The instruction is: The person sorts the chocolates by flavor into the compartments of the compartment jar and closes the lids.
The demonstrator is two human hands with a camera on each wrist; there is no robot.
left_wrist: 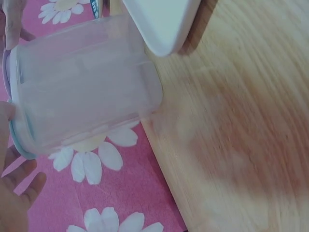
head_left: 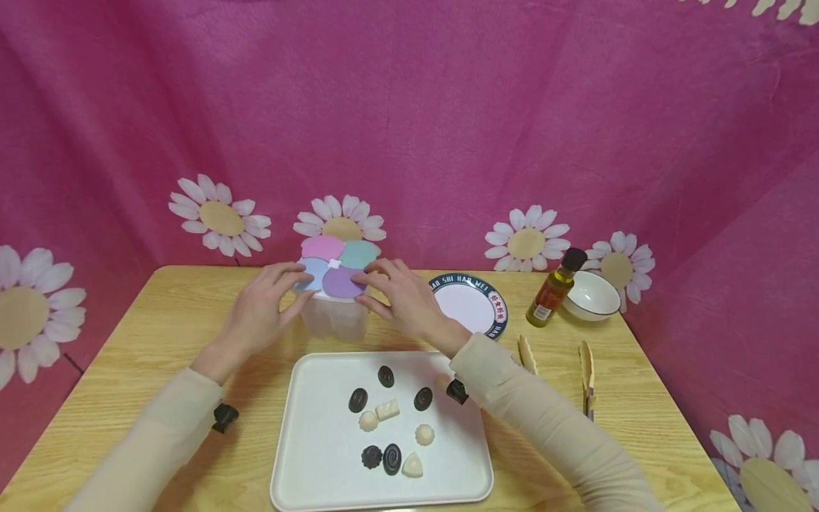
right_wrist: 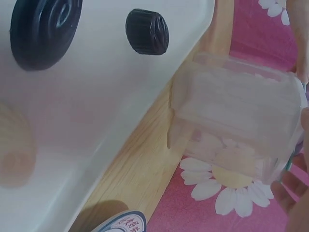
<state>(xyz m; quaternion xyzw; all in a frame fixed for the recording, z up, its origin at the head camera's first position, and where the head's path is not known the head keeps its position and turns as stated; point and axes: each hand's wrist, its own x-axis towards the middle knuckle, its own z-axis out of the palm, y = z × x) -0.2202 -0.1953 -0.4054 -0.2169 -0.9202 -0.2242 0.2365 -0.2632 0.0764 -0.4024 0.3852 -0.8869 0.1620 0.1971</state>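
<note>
Magenta cloth printed with white daisies hangs behind a pale wooden table. Near its far edge, left of centre, a translucent, lobed plastic container stands upright, long axis vertical, its pastel four-petal lid facing up. Left hand and right hand, fingers spread, touch the lid's blue and purple petals. Just in front lies a white rectangular tray.

Head view bright — wrist views dimmer, hazy.
</note>
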